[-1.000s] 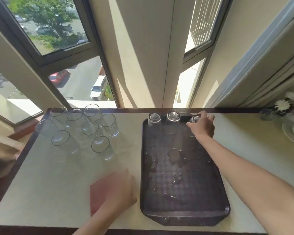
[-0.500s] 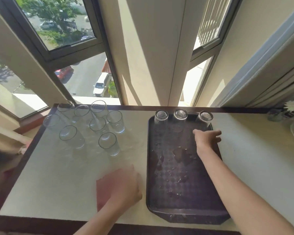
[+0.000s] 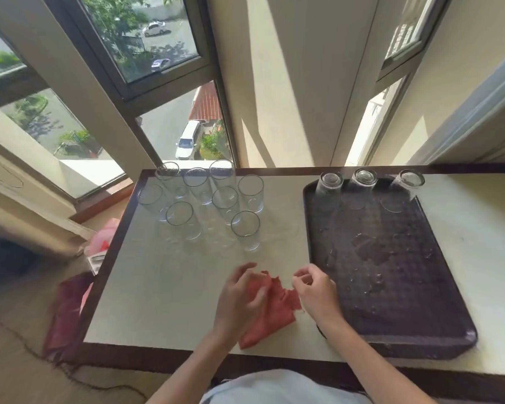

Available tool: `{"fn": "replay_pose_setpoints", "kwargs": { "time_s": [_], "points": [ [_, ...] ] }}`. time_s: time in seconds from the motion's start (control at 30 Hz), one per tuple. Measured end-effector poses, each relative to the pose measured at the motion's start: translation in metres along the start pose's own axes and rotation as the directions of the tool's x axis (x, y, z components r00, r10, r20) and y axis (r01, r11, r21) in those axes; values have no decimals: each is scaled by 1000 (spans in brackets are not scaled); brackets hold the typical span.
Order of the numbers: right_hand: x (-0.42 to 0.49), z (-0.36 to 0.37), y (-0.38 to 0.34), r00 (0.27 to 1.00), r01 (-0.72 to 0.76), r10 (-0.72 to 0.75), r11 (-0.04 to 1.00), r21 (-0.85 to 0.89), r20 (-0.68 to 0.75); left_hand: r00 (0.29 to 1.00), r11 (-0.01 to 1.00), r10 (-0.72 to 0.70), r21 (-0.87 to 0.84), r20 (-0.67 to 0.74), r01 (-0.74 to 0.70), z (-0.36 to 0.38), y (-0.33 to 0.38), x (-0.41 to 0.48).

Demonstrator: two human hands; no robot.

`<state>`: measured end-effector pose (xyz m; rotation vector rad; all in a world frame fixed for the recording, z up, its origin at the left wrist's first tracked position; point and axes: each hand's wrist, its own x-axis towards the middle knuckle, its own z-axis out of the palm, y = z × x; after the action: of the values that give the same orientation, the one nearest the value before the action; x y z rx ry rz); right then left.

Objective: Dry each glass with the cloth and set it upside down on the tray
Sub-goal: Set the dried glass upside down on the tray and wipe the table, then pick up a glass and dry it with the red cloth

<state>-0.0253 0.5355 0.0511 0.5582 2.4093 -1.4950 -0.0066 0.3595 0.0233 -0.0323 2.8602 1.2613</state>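
Observation:
A red cloth (image 3: pixel 271 316) lies bunched on the table near the front edge. My left hand (image 3: pixel 239 298) grips its left side with curled fingers. My right hand (image 3: pixel 315 293) is curled at the cloth's right edge and seems to pinch it. The dark tray (image 3: pixel 391 304) sits to the right, wet in the middle. Three glasses stand upside down along its far edge: one on the left (image 3: pixel 328 188), one in the middle (image 3: pixel 362 185) and one on the right (image 3: pixel 403 189). Several upright glasses cluster at the table's far left, the nearest (image 3: pixel 245 230) just beyond my hands.
The pale table (image 3: pixel 164 287) has a dark raised border and stands against windows and a wall. Left of the table, pink and red bags (image 3: pixel 70 310) lie on the floor. Bare tabletop runs between the glass cluster and the tray.
My right hand has left the third upside-down glass on the tray and come back to the cloth. My left hand, which lay flat on the cloth, now bunches it.

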Motion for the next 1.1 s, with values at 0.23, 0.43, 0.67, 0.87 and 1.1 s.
{"fn": "replay_pose_setpoints", "kwargs": {
  "time_s": [0.23,0.43,0.67,0.87,1.1],
  "points": [
    [-25,88,10,971,226,-123,746,-626,203,957,863,-285,449,54,231,-48,-99,-36],
    [-24,131,33,962,273,-169,539,-796,216,959,844,-250,515,135,148,-57,-129,-48],
    [-23,129,32,958,281,-198,519,-808,206,955,863,-296,434,17,260,-45,-121,-49],
    [-15,93,5,996,29,-55,948,-317,-74,940,919,-342,218,21,329,-48,-97,-20],
    [-19,8,-39,918,-396,234,526,753,319,949,946,-316,-80,2,315,-27,-34,62]
  ]
}}
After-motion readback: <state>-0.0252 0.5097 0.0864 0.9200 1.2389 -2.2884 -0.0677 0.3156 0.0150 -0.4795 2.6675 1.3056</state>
